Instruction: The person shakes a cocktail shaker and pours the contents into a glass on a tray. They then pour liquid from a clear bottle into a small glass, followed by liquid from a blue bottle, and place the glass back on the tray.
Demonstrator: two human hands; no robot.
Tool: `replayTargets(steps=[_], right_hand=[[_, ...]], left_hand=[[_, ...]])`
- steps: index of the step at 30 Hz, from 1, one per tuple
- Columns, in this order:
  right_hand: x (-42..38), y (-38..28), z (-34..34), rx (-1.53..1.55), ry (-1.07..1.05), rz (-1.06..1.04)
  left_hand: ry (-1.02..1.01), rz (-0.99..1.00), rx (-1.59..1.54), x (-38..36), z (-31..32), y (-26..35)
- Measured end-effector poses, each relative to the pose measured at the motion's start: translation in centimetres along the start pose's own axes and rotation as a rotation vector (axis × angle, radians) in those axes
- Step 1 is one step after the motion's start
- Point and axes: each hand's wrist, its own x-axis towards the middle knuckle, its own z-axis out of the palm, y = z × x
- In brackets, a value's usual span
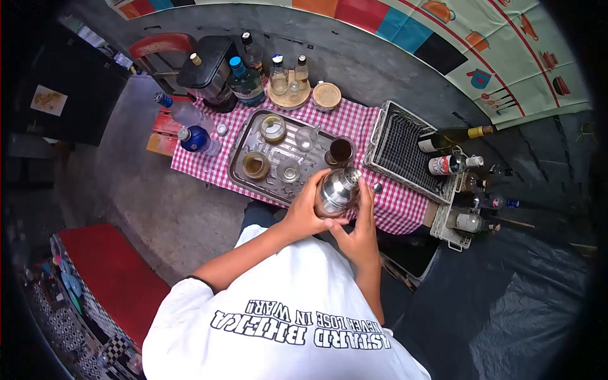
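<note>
Between both hands is a metal cocktail shaker (340,189), its strainer top facing up and tilted a little away. My left hand (305,206) wraps its left side, with the fingertips near the top. My right hand (360,235) presses the right side and base, fingers pointing up. Just behind the shaker stands a glass of dark brown liquid (342,151) at the corner of a metal tray (237,158). On the wet tray are two glasses with some amber liquid (256,166) and two clear glass cups (289,170). A small metal piece (378,188) lies right of my right hand.
Several bottles (246,82) and a dark container (212,73) line the back of the checkered tablecloth (354,118). A wire basket (405,149) stands at the right, with several bottles (448,164) beside it. A red-topped bench (114,272) is at lower left.
</note>
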Motion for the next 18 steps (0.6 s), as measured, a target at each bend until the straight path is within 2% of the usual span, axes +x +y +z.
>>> replayTargets(steps=[2, 5, 6, 8, 9, 12, 14, 16, 18], right_hand=[[0.9, -0.4, 1.1, -0.013, 0.041, 0.009], [3.1, -1.6, 3.1, -0.106, 0.173, 0.007], [3.5, -1.4, 3.9, -0.119, 0.187, 0.009], [4.4, -0.3, 5.4, -0.015, 0.288, 0.077], [4.8, 0.2, 6.0, 0.085, 0.318, 0.075], [5.4, 0.1, 6.6, 0.185, 0.303, 0.067], [6.0, 0.1, 6.6, 0.133, 0.275, 0.099], [7.0, 0.1, 6.7, -0.04, 0.154, 0.147], [8.1, -0.8, 6.6, -0.163, 0.083, 0.165]], left_hand=[[-0.067, 0.065, 0.047, 0.5, -1.0, 0.1], [-0.302, 0.02, 0.015, 0.9, -3.1, 0.0], [-0.315, 0.032, 0.007, 1.2, -4.0, -0.1], [-0.405, 0.067, 0.092, 1.9, -5.7, -0.5], [-0.404, 0.103, 0.033, 2.1, -6.7, -0.5], [-0.518, 0.075, -0.044, 3.1, -10.1, -1.4], [-0.425, 0.129, -0.073, 3.8, -12.4, -1.6], [-0.285, 0.141, -0.104, 4.3, -14.4, -3.8], [-0.154, -0.146, 0.046, 4.7, -17.2, -4.7]])
